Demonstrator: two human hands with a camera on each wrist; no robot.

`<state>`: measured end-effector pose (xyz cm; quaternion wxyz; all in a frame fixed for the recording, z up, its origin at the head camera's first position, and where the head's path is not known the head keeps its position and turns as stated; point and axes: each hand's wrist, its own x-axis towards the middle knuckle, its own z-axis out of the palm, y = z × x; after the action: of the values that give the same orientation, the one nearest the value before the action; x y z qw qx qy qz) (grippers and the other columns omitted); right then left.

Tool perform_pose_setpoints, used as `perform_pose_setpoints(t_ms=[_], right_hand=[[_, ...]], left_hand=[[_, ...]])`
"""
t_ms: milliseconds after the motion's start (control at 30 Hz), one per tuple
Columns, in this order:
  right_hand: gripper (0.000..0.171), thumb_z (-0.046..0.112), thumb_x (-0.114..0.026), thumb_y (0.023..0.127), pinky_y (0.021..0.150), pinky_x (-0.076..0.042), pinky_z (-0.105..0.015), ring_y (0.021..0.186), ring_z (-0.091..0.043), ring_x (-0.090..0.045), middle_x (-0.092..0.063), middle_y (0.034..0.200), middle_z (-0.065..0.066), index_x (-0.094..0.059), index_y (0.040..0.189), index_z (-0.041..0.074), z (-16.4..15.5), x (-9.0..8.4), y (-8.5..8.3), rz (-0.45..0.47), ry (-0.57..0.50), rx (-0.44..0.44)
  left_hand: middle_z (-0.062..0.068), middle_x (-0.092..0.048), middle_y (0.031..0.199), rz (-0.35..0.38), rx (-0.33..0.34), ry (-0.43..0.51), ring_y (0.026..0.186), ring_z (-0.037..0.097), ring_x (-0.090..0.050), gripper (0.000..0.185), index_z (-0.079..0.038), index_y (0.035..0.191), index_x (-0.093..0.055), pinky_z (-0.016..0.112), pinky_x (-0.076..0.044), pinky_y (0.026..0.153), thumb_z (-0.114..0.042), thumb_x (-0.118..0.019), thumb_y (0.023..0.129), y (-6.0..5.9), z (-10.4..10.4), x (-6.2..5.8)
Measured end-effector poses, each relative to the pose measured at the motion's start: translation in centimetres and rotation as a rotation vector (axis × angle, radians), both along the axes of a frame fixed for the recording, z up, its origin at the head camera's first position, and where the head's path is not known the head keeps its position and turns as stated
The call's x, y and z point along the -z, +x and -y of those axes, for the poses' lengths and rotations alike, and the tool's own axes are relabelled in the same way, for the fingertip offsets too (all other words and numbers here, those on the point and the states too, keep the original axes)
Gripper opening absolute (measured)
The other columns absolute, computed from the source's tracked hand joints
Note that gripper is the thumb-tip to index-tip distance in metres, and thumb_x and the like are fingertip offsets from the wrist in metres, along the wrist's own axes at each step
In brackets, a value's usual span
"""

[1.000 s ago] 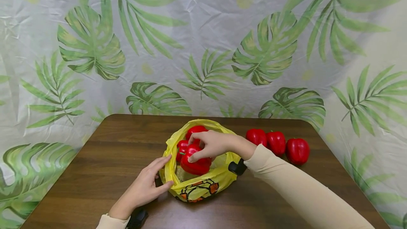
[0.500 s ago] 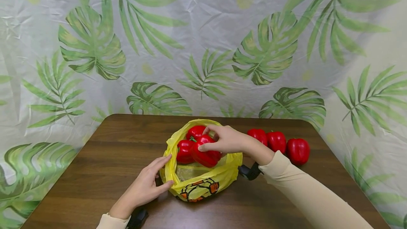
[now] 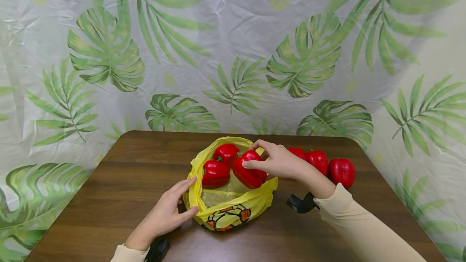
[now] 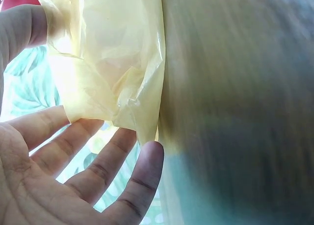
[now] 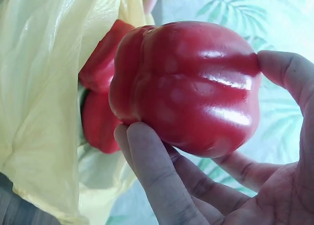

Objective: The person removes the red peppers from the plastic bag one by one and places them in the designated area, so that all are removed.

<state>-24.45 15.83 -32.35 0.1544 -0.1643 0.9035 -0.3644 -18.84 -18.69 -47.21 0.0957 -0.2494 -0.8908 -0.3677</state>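
Note:
My right hand (image 3: 285, 163) grips a red bell pepper (image 3: 250, 174) between thumb and fingers at the right side of the opening of a yellow plastic bag (image 3: 255, 207). In the right wrist view, this pepper (image 5: 196, 87) appears large, with the bag's wall to its left. Two more red peppers, one nearer (image 3: 215, 174) and one behind it (image 3: 226, 153), lie inside the bag. The left hand (image 3: 165, 213) rests against the bag's left side, its fingers spread and extended. Seen from the left wrist, the fingertips (image 4: 149, 159) touch the bag's thin plastic (image 4: 113, 48).
Three red peppers stand in a row right of the bag: the rightmost (image 3: 341, 172), the middle one (image 3: 317, 161), and one (image 3: 296, 152) partly hidden by the right hand. Everything is on a brown wooden table (image 3: 145, 165). Behind hangs a leaf-patterned cloth (image 3: 233, 51).
The right hand has moved right and slightly up with its pepper, from above the other peppers to the bag's right rim. The left hand and the bag have stayed put.

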Motion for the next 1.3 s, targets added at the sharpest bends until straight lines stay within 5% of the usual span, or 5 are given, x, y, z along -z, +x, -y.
perform_pose_setpoints(t_ms=[367,800,1300], right_hand=[[0.062,0.051,-0.075,0.097,0.068,-0.065,-0.039,0.087,-0.022,-0.074,-0.076,0.115,-0.013,-0.054,0.142,0.014,-3.6,-1.0,0.7,-0.012,-0.016,0.068],[0.062,0.051,-0.074,0.099,0.078,-0.066,-0.041,0.095,-0.024,-0.075,-0.074,0.123,-0.014,-0.053,0.142,0.013,-7.2,-1.2,1.7,0.084,-0.087,0.111],[0.069,0.053,-0.07,0.101,0.078,-0.065,-0.038,0.088,-0.022,-0.076,-0.074,0.119,-0.014,-0.047,0.147,0.007,-11.0,1.6,2.5,0.071,0.003,0.171]], left_hand=[[0.01,-0.062,0.151,0.021,-0.012,0.002,0.125,0.028,-0.065,0.078,-0.01,0.159,-0.053,0.027,-0.058,0.081,-0.033,-0.085,0.092,0.0,0.0,-0.1],[0.012,-0.061,0.152,0.025,-0.027,-0.001,0.124,0.028,-0.065,0.078,-0.009,0.159,-0.053,0.027,-0.059,0.081,-0.033,-0.086,0.092,-0.1,0.0,-0.3],[0.014,-0.06,0.153,0.017,-0.038,-0.003,0.124,0.028,-0.065,0.079,-0.008,0.159,-0.052,0.027,-0.06,0.082,-0.03,-0.086,0.091,0.0,0.1,-0.4]])
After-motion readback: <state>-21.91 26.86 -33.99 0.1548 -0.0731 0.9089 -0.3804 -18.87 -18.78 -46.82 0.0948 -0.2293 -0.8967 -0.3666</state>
